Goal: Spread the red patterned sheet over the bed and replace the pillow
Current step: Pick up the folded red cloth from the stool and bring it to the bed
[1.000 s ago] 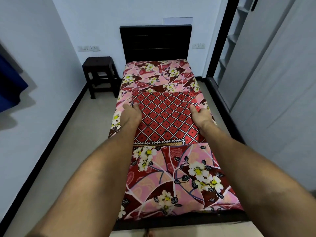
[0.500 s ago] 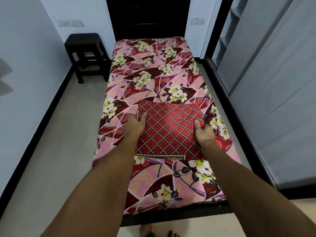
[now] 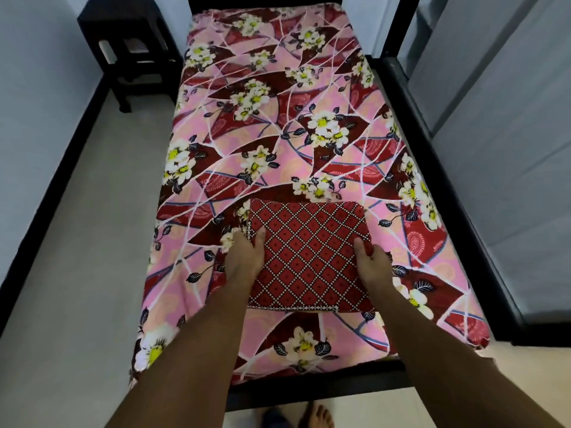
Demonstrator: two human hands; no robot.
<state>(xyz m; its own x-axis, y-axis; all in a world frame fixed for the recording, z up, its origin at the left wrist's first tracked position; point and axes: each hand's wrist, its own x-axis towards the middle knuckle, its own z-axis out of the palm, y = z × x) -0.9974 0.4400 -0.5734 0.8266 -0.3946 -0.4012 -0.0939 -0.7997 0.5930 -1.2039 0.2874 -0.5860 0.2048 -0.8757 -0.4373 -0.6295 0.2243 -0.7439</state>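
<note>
Red pillow (image 3: 309, 257) between fingers (image 3: 238, 242) of left hand (image 3: 244, 262), right hand (image 3: 372, 268).

Left hand (image 3: 243, 260) and right hand (image 3: 372, 267) gripping

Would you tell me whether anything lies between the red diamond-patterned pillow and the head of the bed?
Nothing visible does: the pink and red floral sheet lies bare from the red diamond-patterned pillow up to the head end.

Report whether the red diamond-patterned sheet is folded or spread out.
Folded: the red diamond-patterned sheet is a compact rectangle over the floral bed cover, gripped at its sides by left hand and right hand.
</note>
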